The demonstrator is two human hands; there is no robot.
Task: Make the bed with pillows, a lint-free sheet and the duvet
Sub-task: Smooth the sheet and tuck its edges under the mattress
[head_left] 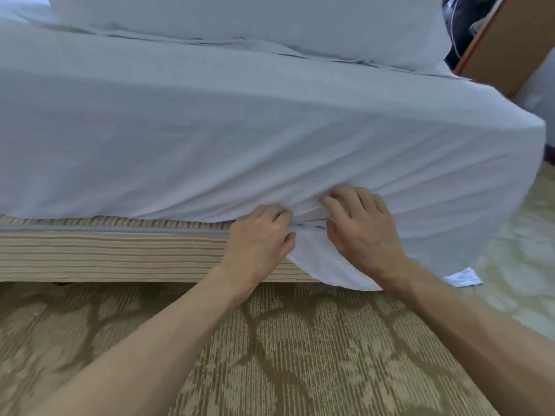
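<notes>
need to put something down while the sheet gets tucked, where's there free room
Free: the sheet top between the pillow and its near edge, and the carpet in front of the bed base, left of the arms. Crowded: the edge where the left hand and right hand bunch the sheet.

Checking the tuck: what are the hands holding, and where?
The left hand grips and the right hand pinches the white fabric sheet at its bunched lower edge.

A tan carpet with a pale leafy pattern covered the floor at 6 o'clock, brighter toward 4 o'clock. A striped beige bed base ran at 9 o'clock. A brown wooden panel stood at 1 o'clock.
</notes>
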